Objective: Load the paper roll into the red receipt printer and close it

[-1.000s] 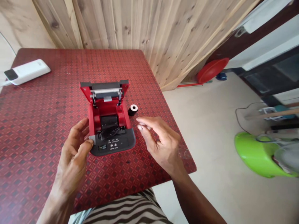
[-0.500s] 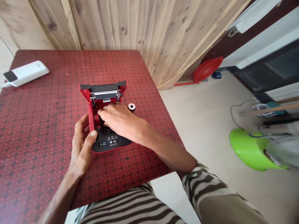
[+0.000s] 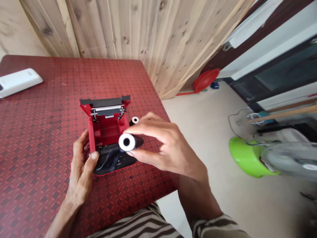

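Observation:
A small red and black receipt printer [image 3: 106, 132] sits on the table with its lid raised, and its red paper bay shows bare inside. My left hand [image 3: 81, 165] grips the printer's left side, thumb on the front corner and fingers partly hidden behind the side wall. Pinched between thumb and fingers of my right hand [image 3: 170, 148] is a paper roll [image 3: 127, 142], its white end with a dark core facing me. That roll is above the printer's right front part, covering some of the panel. A second paper roll [image 3: 135, 120] lies just right of the printer, partly hidden by my right hand.
The red patterned table [image 3: 49, 132] stands against a wooden plank wall [image 3: 111, 29]. A white device [image 3: 21, 82] lies at the table's far left. On the floor to the right are a green plastic tub [image 3: 245, 158] and a red basin [image 3: 206, 80].
My right hand has come up out of the printer's bay and moved right with a paper roll in it. My left hand still holds the printer. The view has shifted slightly.

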